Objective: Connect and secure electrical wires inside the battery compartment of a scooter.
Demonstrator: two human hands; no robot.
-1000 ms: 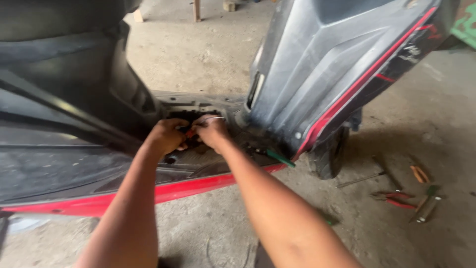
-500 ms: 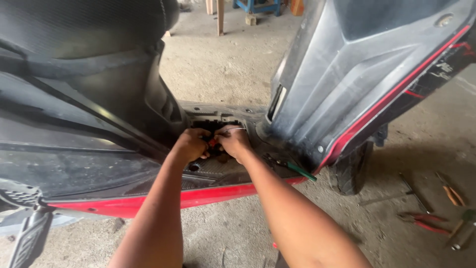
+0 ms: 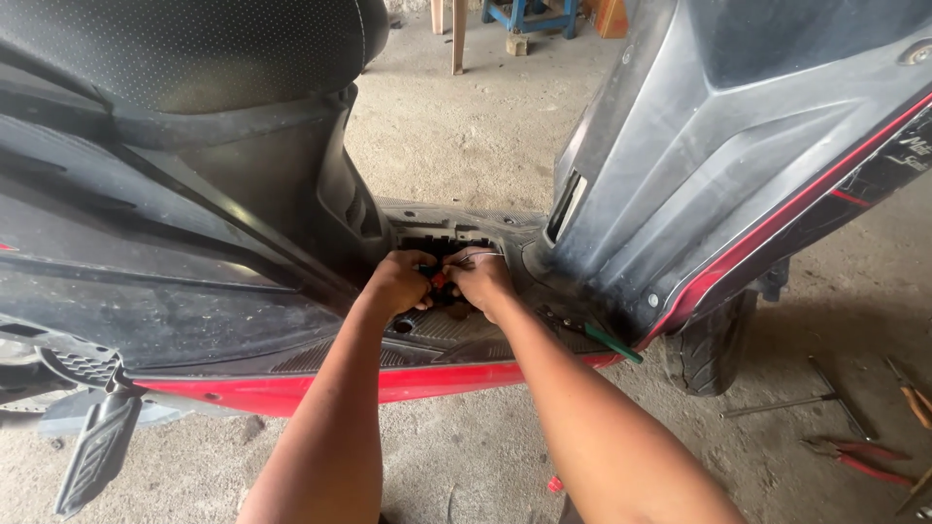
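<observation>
Left hand [image 3: 400,283] and right hand [image 3: 482,279] side by side, fingers curled together around a small red connector [image 3: 439,280] between them, at the open floorboard compartment [image 3: 449,243] of the scooter [image 3: 194,291]; both equally near. Green-handled screwdriver [image 3: 610,343] just right.

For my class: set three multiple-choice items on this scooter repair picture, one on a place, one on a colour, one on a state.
1. Where do the left hand and right hand work?
A. at the front tyre
B. in the opening in the footboard
C. on the seat

2. What colour is the screwdriver handle on the footboard?
A. green
B. yellow
C. white

3. How do the red-handled pliers lie?
A. held in a hand
B. hung on the scooter
C. loose on the concrete floor

Key: 1 B, both hands meet there; 2 A, it shows green; 3 C, no hand near them.
</observation>
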